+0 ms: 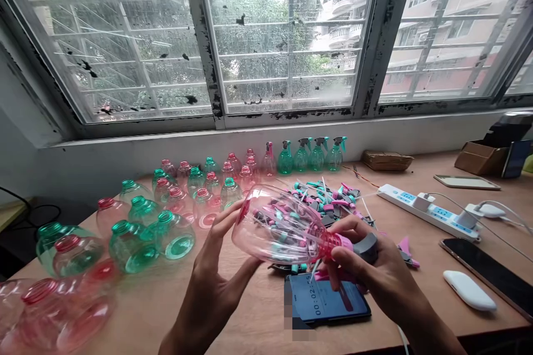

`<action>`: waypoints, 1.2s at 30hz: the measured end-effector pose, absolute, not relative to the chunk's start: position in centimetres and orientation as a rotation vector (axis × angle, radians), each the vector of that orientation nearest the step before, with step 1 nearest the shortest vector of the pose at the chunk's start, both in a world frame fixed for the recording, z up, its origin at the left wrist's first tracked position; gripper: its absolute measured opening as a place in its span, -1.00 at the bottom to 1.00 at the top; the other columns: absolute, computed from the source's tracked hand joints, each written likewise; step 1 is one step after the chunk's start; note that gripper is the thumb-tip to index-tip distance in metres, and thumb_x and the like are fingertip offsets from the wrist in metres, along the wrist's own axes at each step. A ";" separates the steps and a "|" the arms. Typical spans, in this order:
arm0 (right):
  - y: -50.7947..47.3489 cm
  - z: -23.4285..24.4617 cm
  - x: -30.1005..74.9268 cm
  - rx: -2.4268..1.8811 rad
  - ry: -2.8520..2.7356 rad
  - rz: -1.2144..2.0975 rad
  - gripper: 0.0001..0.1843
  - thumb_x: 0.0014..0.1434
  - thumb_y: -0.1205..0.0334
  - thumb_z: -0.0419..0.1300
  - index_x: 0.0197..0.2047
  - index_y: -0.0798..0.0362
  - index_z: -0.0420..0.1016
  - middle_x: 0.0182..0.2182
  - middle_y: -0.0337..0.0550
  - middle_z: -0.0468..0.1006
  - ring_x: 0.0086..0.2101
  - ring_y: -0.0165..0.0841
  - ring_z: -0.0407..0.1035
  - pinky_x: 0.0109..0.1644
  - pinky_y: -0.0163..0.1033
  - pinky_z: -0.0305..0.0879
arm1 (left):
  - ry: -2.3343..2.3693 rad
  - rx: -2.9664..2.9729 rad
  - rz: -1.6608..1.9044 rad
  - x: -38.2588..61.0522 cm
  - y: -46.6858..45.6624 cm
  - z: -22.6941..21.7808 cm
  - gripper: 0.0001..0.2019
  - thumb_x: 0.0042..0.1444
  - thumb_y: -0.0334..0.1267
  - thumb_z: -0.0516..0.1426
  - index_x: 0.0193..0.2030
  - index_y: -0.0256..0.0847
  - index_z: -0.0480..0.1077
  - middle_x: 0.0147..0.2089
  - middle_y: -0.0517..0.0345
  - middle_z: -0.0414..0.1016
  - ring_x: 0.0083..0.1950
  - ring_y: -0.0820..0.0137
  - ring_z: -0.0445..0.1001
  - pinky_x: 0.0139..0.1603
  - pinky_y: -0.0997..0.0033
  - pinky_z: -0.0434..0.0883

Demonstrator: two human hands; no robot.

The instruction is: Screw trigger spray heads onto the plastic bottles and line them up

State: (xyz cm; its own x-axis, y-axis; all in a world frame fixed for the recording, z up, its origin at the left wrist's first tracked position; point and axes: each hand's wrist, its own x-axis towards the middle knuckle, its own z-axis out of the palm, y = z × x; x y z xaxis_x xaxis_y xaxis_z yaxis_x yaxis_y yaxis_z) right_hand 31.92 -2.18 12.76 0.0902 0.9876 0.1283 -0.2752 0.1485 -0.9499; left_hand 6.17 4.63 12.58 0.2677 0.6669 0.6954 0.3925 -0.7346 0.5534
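A clear pink spray bottle (275, 224) lies on its side in the air between my hands, its base to the left and its neck to the right. My left hand (219, 269) is wrapped round the base end, thumb below and fingers above. At the neck, my right hand (370, 258) grips a pink-and-grey spray head (363, 247) that sits against the bottle's mouth. Whether the collar is fully screwed on, I cannot tell. Behind the bottle lies a pile of loose spray heads (328, 199) in pink, teal and grey with thin tubes.
Several open green and pink bottles (139, 241) stand at the left. Bottles with spray heads (318, 155) line the wall under the window. A phone (328, 299) showing a timer lies below my hands. To the right are a power strip (428, 211), a dark phone (487, 272) and a white case (469, 290).
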 end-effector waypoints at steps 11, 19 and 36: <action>-2.1 12.6 31.8 -0.835 -0.968 1.168 -0.60 0.17 -0.04 0.60 -0.18 0.00 0.57 -0.51 -0.30 0.69 -0.56 -0.37 0.61 -0.38 -0.27 0.65 | 0.778 2.246 1.554 6.3 4.8 12.7 -0.46 0.39 -0.22 0.30 0.45 0.18 0.32 0.56 0.13 0.36 0.62 0.21 0.27 0.63 0.07 0.25; -1.8 12.4 31.8 -0.947 -1.005 1.082 -0.59 0.16 -0.06 0.59 -0.20 -0.01 0.55 -0.58 -0.26 0.68 -0.54 -0.32 0.62 -0.56 -0.40 0.48 | 0.840 2.307 1.674 7.0 4.6 12.5 -0.44 0.32 -0.14 0.37 0.40 0.06 0.35 0.48 0.09 0.49 0.54 0.19 0.40 0.66 0.06 0.17; -1.7 12.1 31.7 -0.879 -1.003 1.174 -0.61 0.17 -0.03 0.59 -0.18 -0.01 0.56 -0.53 -0.30 0.69 -0.54 -0.31 0.63 -0.48 -0.29 0.59 | 0.731 2.438 1.597 6.2 4.8 13.1 -0.27 0.32 -0.38 0.34 0.54 0.08 0.21 0.58 0.05 0.31 0.62 0.20 0.25 0.65 0.03 0.20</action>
State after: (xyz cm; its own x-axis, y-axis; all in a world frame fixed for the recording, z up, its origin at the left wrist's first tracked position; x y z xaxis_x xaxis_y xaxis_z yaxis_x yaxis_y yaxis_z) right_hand 31.72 -1.72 12.09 0.0905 0.9832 0.1586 -0.3105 0.1791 -0.9336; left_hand 6.24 4.82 13.12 0.3199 0.4658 0.8250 0.3204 -0.8727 0.3685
